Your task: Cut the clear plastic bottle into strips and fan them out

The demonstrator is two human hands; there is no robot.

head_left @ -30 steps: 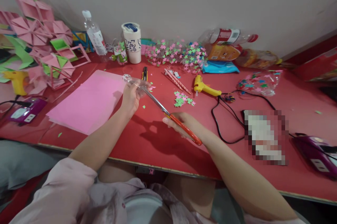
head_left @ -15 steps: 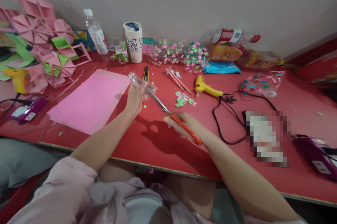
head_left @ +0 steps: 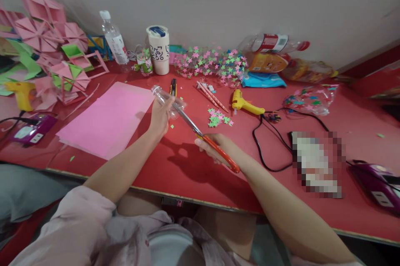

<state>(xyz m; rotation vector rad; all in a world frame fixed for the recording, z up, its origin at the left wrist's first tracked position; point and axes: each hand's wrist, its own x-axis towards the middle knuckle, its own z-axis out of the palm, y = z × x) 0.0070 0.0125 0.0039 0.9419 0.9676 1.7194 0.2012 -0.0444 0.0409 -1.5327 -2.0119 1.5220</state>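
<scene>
My left hand [head_left: 160, 117] grips a small clear plastic bottle [head_left: 165, 98], held on its side above the red table [head_left: 187, 166] with its neck pointing up and left. My right hand [head_left: 218, 149] holds orange-handled scissors [head_left: 206, 137]. Their steel blades reach up and left and meet the bottle's right end. A stack of pink paper sheets [head_left: 108, 120] lies flat just left of my left hand.
A yellow glue gun [head_left: 245, 104] with a black cord [head_left: 265, 149], loose paper stars [head_left: 218, 118], pink sticks [head_left: 211, 95] and a utility knife [head_left: 172, 87] lie beyond my hands. Bottles, a white cup [head_left: 159, 49] and a star pile [head_left: 212, 63] line the wall. Pink paper models [head_left: 46, 53] stand far left.
The bottle and my left hand have shifted slightly right and up since a second ago. The scissors keep their place at the bottle's end.
</scene>
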